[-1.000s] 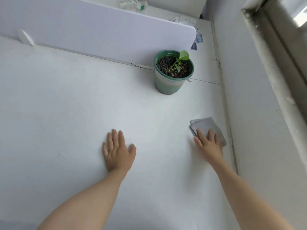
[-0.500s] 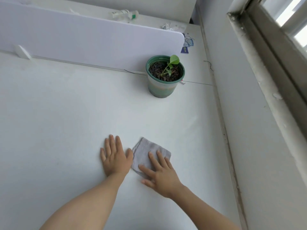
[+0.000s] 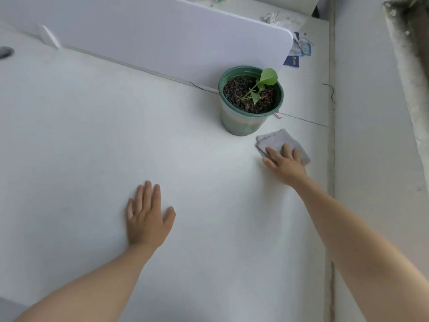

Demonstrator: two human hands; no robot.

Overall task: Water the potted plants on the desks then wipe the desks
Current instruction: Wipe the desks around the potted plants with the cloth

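Grey, soft cloth (image 3: 277, 141) lies near the tabletop's (image 3: 92, 135) far right corner beside the pot (image 3: 241, 123); flat right hand (image 3: 284, 165) presses it; left hand (image 3: 147, 217) rests open. Limp, best pressed flat.

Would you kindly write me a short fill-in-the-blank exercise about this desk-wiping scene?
1. The right hand presses flat on a folded cloth coloured ____.
2. The left hand rests flat on the white desk, holding ____.
3. The plant pot in front of the divider panel has a ____ rim.
Missing words: grey; nothing; green.
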